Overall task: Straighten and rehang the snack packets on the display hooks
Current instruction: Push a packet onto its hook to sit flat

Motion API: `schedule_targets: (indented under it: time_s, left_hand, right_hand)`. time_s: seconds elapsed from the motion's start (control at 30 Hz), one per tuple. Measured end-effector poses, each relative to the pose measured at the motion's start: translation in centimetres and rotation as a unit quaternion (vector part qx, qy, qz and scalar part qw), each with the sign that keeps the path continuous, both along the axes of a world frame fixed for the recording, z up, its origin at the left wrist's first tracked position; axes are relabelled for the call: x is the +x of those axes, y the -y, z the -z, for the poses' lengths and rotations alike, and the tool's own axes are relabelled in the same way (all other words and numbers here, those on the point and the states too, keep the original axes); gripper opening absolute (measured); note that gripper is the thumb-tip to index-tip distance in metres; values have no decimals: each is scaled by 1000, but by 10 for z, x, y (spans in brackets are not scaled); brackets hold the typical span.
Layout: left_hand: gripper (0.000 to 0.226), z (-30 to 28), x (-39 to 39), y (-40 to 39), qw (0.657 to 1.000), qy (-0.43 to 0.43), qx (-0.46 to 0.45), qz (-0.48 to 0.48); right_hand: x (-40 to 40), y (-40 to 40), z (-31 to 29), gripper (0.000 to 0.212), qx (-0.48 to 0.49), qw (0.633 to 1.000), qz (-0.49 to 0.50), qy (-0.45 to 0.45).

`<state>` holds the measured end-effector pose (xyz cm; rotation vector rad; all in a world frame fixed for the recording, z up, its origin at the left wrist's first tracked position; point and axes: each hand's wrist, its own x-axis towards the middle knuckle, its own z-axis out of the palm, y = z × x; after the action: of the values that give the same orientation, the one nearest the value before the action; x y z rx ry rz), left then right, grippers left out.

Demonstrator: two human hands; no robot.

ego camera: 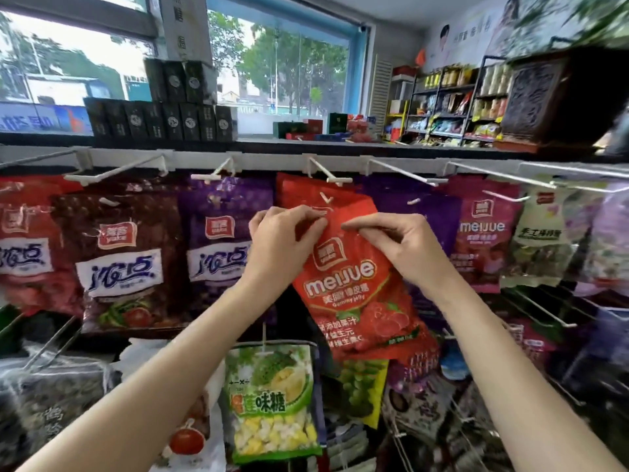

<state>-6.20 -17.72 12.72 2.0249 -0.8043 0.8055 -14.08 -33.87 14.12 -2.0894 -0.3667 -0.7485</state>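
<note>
A red gummy jelly packet (357, 294) hangs tilted in front of me, its bottom swung to the right. My left hand (282, 240) pinches its top edge on the left, and my right hand (391, 243) pinches the top edge on the right. The packet's hang hole sits just below the tip of a white display hook (328, 173) on the top rail. Another red packet (296, 189) hangs behind it on that hook.
A brown packet (126, 260) and a purple packet (218, 240) hang on the left; a magenta packet (483, 233) hangs on the right. A green durian candy packet (269, 403) hangs on the lower row. Dark boxes (160, 120) stand on the shelf above.
</note>
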Motion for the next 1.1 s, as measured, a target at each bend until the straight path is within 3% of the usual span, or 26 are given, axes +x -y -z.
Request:
schedule_targets:
  time_s: [0.17, 0.3, 0.43, 0.6, 0.77, 0.93, 1.0, 1.1]
  left_hand:
    - [14, -11, -2, 10, 997, 51, -65, -10]
    - [19, -27, 10, 28, 998, 22, -46, -23]
    - [13, -32, 26, 33, 997, -73, -31, 14]
    - [13, -45, 26, 25, 967, -228, -53, 104]
    - [18, -47, 23, 23, 981, -178, 7, 74]
    - [14, -51, 22, 21, 942, -304, -40, 137]
    - [13, -47, 24, 21, 961, -253, -27, 104]
    - [28, -22, 26, 20, 995, -35, 80, -44]
  right_hand:
    - [11, 5, 3, 23, 65, 995, 42, 67]
    - [31, 7, 6, 23, 96, 982, 123, 107]
    - [45, 10, 8, 22, 99, 981, 153, 69]
    - [49, 10, 2, 20, 86, 985, 142, 36]
    - [44, 12, 3, 21, 81, 985, 154, 21]
    - [40, 11, 2, 22, 55, 985, 160, 25]
    - [38, 8, -4, 24, -41, 981, 188, 12]
    - [38, 4, -7, 40, -202, 952, 221, -58]
